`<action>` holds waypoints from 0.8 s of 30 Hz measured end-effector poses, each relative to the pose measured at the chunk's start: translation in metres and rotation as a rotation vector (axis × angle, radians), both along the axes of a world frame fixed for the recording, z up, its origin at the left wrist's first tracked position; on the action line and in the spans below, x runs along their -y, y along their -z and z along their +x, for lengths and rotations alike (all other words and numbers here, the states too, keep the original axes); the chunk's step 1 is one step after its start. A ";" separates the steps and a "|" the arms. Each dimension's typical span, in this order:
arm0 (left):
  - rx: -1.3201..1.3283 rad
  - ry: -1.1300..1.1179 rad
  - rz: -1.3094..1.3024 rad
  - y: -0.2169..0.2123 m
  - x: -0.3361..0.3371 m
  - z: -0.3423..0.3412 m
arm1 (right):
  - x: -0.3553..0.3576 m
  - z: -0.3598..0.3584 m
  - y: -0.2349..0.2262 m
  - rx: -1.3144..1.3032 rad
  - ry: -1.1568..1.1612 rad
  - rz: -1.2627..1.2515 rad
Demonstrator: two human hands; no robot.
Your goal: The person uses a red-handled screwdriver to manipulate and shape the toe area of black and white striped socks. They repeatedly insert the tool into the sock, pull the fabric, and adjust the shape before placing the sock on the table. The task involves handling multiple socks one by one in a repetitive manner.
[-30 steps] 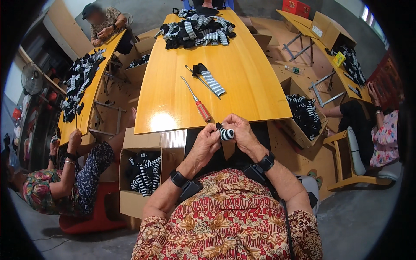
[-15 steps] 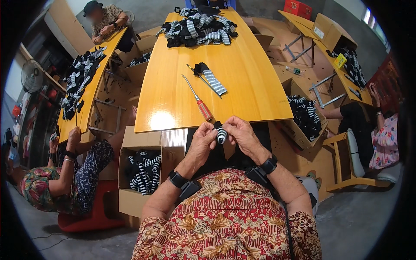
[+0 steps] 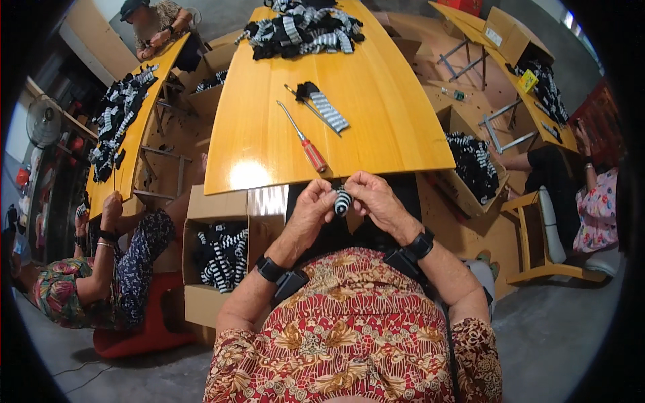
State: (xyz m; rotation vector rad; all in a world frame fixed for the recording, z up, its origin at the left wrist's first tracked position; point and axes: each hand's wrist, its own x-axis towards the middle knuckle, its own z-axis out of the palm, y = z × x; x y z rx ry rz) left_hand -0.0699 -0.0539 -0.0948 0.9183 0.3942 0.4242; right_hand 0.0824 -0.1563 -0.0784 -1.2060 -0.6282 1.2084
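My left hand (image 3: 314, 205) and my right hand (image 3: 373, 199) meet just below the near edge of the wooden table (image 3: 269, 134), both gripping a small rolled black-and-white striped sock (image 3: 342, 201). On the table ahead lie a red-handled screwdriver (image 3: 306, 142), a flat striped sock (image 3: 328, 111) with a black end, and a thin metal tool beside it. A heap of striped socks (image 3: 302, 28) fills the table's far end.
A cardboard box (image 3: 201, 295) of striped socks stands at my left knee, another box (image 3: 463, 195) at my right. People sit at a left table (image 3: 131, 144) with socks, and at the right on a wooden chair (image 3: 544, 269).
Both hands have stayed at the table edge, turning the rolled sock slightly between the fingers. The view has shifted a little; nothing on the table has moved.
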 end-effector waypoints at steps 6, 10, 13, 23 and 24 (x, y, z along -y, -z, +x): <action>0.024 -0.032 -0.056 0.005 0.000 -0.004 | 0.004 -0.004 -0.004 -0.007 -0.039 0.020; 0.072 -0.005 -0.081 -0.004 0.001 -0.002 | 0.005 -0.006 -0.014 0.044 -0.044 0.019; 0.065 0.010 -0.054 -0.019 0.007 -0.003 | 0.006 -0.006 -0.016 0.067 -0.055 0.020; -0.079 -0.095 0.293 -0.016 0.005 0.000 | 0.006 0.004 -0.005 -0.076 -0.073 0.037; -0.085 -0.103 0.305 -0.015 0.005 0.001 | 0.006 0.005 -0.006 -0.038 -0.087 0.024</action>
